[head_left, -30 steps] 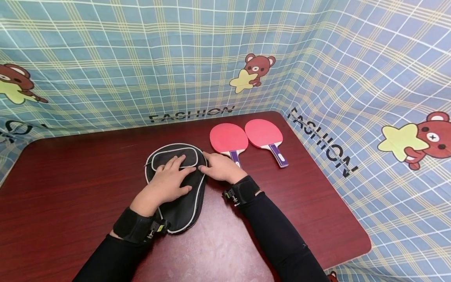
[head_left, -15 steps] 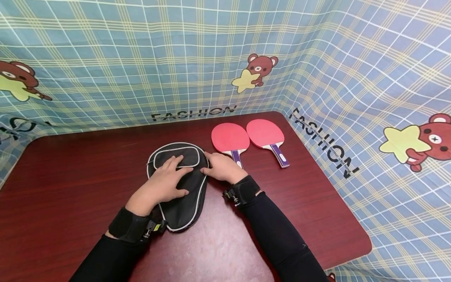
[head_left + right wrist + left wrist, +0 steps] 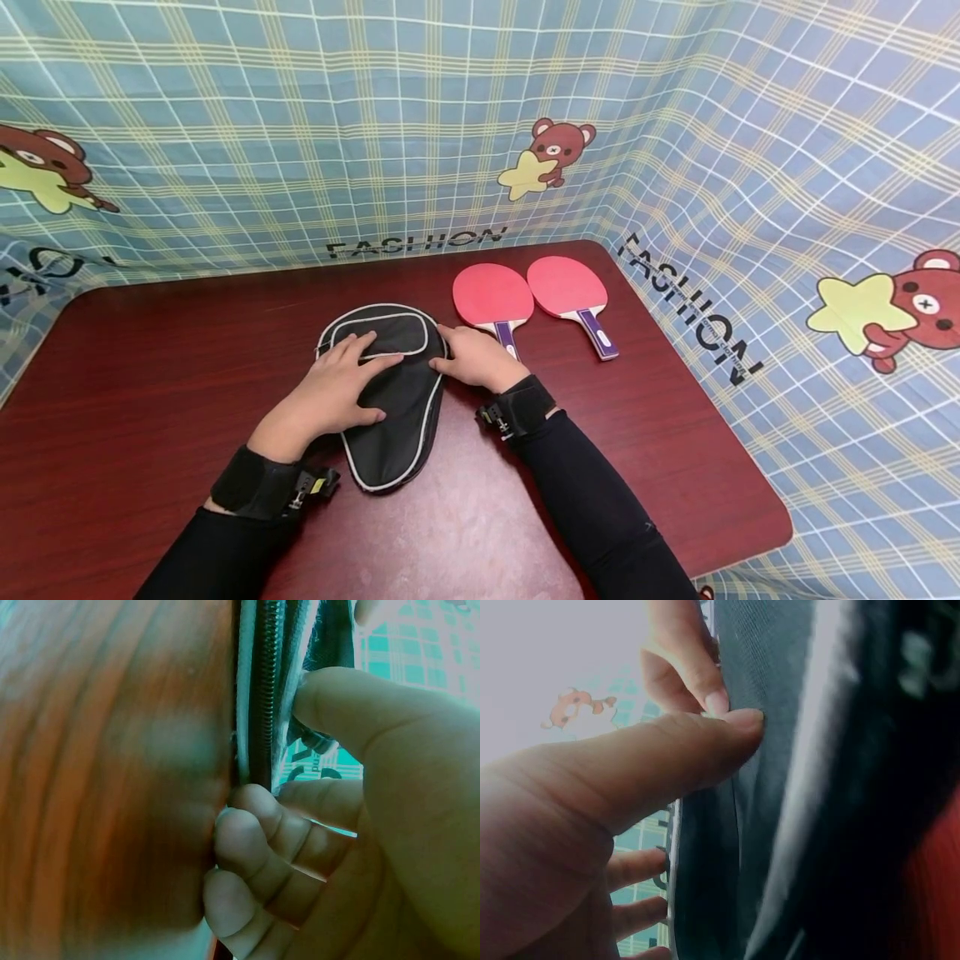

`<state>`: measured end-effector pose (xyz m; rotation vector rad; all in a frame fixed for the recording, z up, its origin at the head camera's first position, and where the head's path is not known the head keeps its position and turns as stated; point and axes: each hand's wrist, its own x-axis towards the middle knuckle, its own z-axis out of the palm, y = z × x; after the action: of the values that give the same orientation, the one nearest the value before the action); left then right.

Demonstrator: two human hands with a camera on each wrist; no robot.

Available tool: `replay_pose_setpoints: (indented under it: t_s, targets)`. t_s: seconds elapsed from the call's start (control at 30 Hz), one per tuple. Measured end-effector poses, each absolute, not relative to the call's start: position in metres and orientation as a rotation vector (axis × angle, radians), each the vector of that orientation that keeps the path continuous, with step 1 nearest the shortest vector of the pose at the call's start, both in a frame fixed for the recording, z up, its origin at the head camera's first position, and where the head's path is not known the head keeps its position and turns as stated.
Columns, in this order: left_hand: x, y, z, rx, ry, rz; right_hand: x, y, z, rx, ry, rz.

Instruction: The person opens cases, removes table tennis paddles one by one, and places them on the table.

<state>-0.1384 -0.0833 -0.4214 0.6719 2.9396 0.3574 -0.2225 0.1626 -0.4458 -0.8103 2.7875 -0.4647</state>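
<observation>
A black table tennis paddle case [image 3: 393, 433] with light piping lies flat on the table, its narrow end towards me. My left hand [image 3: 322, 400] rests on its left part, fingers spread and straight, the fingertips by the front pocket [image 3: 397, 333]. In the left wrist view the thumb [image 3: 682, 750] lies on the case's cloth. My right hand [image 3: 480, 358] grips the case's right edge, the thumb on the piping and the curled fingers [image 3: 244, 844] low at the side. Zipper teeth [image 3: 268, 682] run along that side in the right wrist view. The zipper pull cannot be made out.
Two red table tennis paddles, a left one [image 3: 491, 296] and a right one [image 3: 566, 287], lie behind my right hand, handles towards me. A checked cloth [image 3: 420, 125] with bears hangs behind and to the right of the dark red table [image 3: 187, 350].
My left hand has slid to the left across the case, showing more of its narrow end. The right hand has kept its place at the right edge.
</observation>
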Motion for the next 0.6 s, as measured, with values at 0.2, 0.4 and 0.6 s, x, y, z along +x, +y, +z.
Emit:
replay_pose_setpoints:
  t_s: [0.2, 0.4, 0.6]
  targets:
    - [-0.137, -0.1, -0.423, 0.593, 2.946, 0.429, -0.221, 0.162, -0.445, -0.818, 2.79, -0.468]
    - [-0.137, -0.121, -0.421, 0.443, 2.946, 0.531, -0.219, 0.161, -0.444, -0.838, 2.803, -0.457]
    - [-0.139, -0.139, -0.414, 0.322, 2.987, 0.523, -0.219, 0.162, -0.444, -0.839, 2.837, -0.425]
